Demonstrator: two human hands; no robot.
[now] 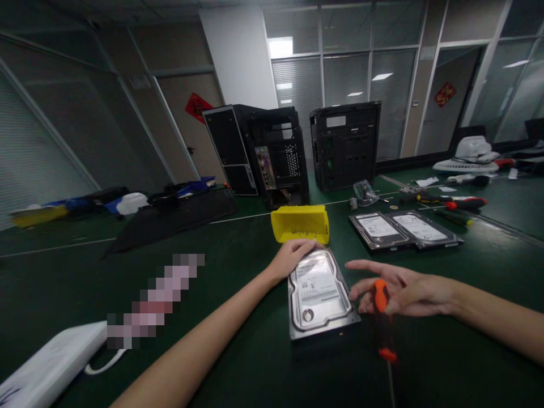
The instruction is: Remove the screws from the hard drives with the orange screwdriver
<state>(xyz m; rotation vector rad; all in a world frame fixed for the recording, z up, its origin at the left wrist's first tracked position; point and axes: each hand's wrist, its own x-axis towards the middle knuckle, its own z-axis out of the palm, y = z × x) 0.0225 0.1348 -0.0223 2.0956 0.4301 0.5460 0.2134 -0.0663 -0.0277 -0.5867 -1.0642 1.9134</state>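
A silver hard drive (318, 292) lies label side up on the green table in front of me. My left hand (293, 258) rests on its far left corner, with the fingers curled over the far edge and partly hidden. To the right of the drive, my right hand (408, 292) grips an orange and black screwdriver (386, 323) between thumb and fingers. Its shaft points down toward me, and the index finger stretches out toward the drive. Just beyond the drive, a yellow bin (300, 221) holds several small screws.
Two more hard drives (408, 229) lie side by side at the right. Several hand tools (457, 203) are behind them. Two black computer cases (346, 147) stand at the back. A black panel (170, 218) lies at the left, and a white box (55, 360) sits at the near left.
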